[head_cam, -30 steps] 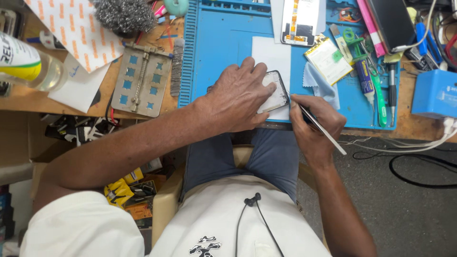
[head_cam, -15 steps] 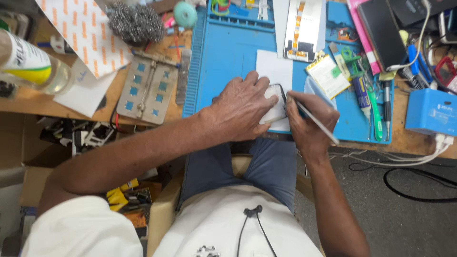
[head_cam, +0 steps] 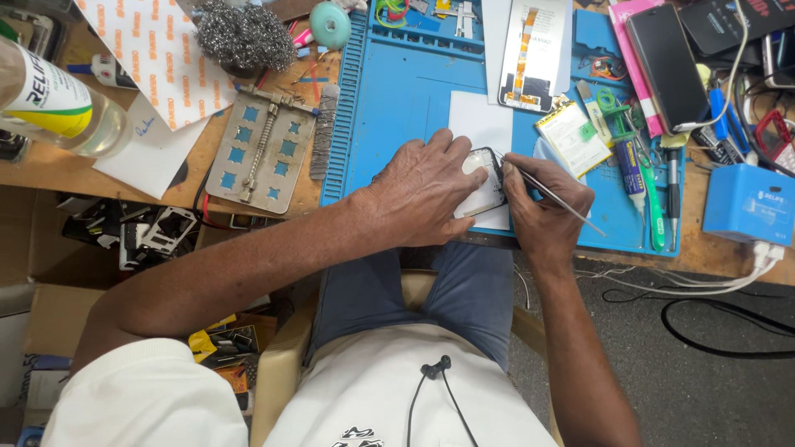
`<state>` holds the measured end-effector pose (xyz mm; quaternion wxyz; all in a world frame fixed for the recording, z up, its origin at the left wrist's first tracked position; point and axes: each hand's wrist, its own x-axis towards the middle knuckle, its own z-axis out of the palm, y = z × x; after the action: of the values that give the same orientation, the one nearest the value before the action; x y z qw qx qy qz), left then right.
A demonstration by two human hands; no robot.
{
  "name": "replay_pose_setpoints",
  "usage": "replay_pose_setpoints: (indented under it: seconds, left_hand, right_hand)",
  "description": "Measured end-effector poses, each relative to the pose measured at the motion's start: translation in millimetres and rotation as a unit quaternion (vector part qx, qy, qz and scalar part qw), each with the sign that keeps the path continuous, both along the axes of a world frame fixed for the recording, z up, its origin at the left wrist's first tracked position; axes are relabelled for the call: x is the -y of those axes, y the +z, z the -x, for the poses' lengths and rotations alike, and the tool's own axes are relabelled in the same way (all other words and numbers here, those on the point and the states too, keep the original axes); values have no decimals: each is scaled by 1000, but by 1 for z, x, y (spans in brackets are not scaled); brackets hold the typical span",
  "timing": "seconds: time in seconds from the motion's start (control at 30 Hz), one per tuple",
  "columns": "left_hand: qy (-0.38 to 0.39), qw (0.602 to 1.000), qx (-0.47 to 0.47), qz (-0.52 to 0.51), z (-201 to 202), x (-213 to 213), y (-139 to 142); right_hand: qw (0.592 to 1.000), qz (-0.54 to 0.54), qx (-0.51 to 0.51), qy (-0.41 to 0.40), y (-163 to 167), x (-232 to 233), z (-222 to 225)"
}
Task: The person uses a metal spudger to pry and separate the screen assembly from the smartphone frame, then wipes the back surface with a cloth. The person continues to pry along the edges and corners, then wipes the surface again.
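Left hand (head_cam: 424,189) hides most of phone (head_cam: 484,184); tweezer tip unseen.

A matt blue rubbery work mat (head_cam: 406,91) covers a worn wooden bench (head_cam: 124,186); left of it lie a dull grey metal holding jig (head_cam: 261,149), a tangled ball of shiny steel wool (head_cam: 244,35) and a clear glossy plastic bottle (head_cam: 58,99).
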<state>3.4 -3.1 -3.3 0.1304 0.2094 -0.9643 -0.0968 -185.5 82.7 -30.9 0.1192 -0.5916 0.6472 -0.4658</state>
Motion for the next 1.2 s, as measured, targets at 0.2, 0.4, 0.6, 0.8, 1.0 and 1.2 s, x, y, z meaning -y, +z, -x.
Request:
replay_pose_setpoints:
  seconds: [0.2, 0.4, 0.6, 0.8, 1.0, 1.2]
  left_hand:
    - [8, 1000, -17, 0, -3, 1, -4]
    - [11, 1000, -11, 2, -4, 4, -7]
    - [10, 1000, -9, 1, -5, 5, -7]
    - [3, 1000, -6, 6, -5, 6, -5]
    - [6, 1000, -13, 26, -7, 3, -4]
    - [10, 1000, 12, -1, -7, 4, -2]
  right_hand:
    - [1000, -13, 26, -12, -3, 1, -4]
    - [1000, 0, -5, -6, -5, 4, -5]
    - [1000, -10, -4, -18, -4, 5, -7]
    - [1000, 5, -25, -5, -3, 8, -8]
    - [999, -16, -6, -27, 0, 7, -8]
    - [1000, -1, 0, -14, 1, 5, -8]
